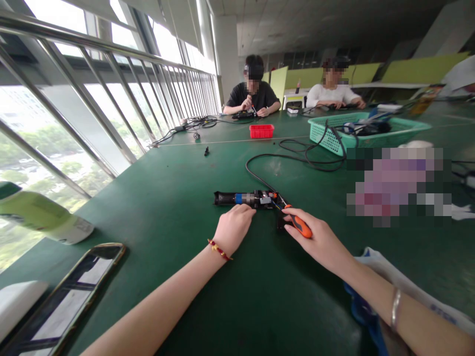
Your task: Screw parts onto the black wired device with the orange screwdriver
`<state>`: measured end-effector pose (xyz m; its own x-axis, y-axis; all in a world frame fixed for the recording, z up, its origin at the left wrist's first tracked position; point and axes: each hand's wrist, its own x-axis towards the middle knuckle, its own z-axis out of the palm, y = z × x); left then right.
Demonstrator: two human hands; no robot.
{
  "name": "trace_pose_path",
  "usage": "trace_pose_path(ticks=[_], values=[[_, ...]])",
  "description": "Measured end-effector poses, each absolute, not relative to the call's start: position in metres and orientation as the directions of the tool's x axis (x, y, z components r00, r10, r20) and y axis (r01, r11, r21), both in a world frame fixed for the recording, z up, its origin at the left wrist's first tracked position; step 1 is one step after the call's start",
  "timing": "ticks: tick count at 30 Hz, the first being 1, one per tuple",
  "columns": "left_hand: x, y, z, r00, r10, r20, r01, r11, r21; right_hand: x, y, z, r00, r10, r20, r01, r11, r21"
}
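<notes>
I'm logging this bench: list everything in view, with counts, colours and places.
Device: one, black and blue, centre.
Screwdriver: one, orange-black, right hand.
Cables: several, black, beyond device.
Tray: one, red, far middle.
Basket: one, green, far right.
Small piece: one, black, left of tray.
Blurred patch: one, pinkish, right.
Cloth: one, white-blue, under right forearm.
Phone: one, dark, near left.
Bottle: one, green, left.
Unclear object: one, white, left corner.
Table: one, green, centre.
Railing: one, silver, left.
Partitions: several, green, background.
Other people: three, black or white clothing, beyond.
Bracelets: two, red and silver, wrists.
Left hand: one, bare, at device.
Right hand: one, bare, holding screwdriver.
</notes>
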<state>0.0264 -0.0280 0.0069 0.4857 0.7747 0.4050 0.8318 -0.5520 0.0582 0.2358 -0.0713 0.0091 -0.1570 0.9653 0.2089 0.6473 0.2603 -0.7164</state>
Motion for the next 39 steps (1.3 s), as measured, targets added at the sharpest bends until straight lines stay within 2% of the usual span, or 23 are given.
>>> trace_pose_path(ticks=[2,5,10,14,16,21,29,36,39], values=[[0.018,-0.018,0.005,0.362,0.744,0.562,0.783,-0.57,0.25,0.236,-0.072,0.011,-0.161,0.966,0.2,0.645,0.257,-0.72],[0.015,-0.012,0.005,0.232,0.767,0.599,0.711,-0.554,0.434,0.236,-0.073,0.015,-0.156,0.97,0.184,0.653,0.241,-0.718],[0.015,-0.007,0.001,0.153,0.822,0.548,0.681,-0.49,0.545,0.233,-0.079,0.02,-0.187,0.961,0.205,0.642,0.277,-0.715],[0.01,-0.002,-0.001,0.057,0.825,0.562,0.637,-0.463,0.616,0.231,-0.083,0.022,-0.222,0.955,0.195,0.601,0.292,-0.744],[0.009,-0.002,0.0,0.056,0.795,0.604,0.635,-0.495,0.593,0.231,-0.084,0.023,-0.23,0.956,0.185,0.577,0.287,-0.765],[0.012,-0.004,0.003,0.184,0.704,0.686,0.677,-0.597,0.43,0.229,-0.084,0.022,-0.238,0.95,0.201,0.554,0.303,-0.776],[0.013,-0.003,0.001,0.303,0.667,0.681,0.729,-0.623,0.285,0.229,-0.084,0.023,-0.266,0.943,0.202,0.583,0.324,-0.745],[0.012,-0.004,0.0,0.335,0.644,0.688,0.748,-0.626,0.222,0.23,-0.083,0.023,-0.273,0.938,0.214,0.58,0.338,-0.741],[0.012,-0.005,0.0,0.381,0.621,0.685,0.768,-0.625,0.139,0.23,-0.083,0.023,-0.269,0.943,0.196,0.576,0.321,-0.752]])
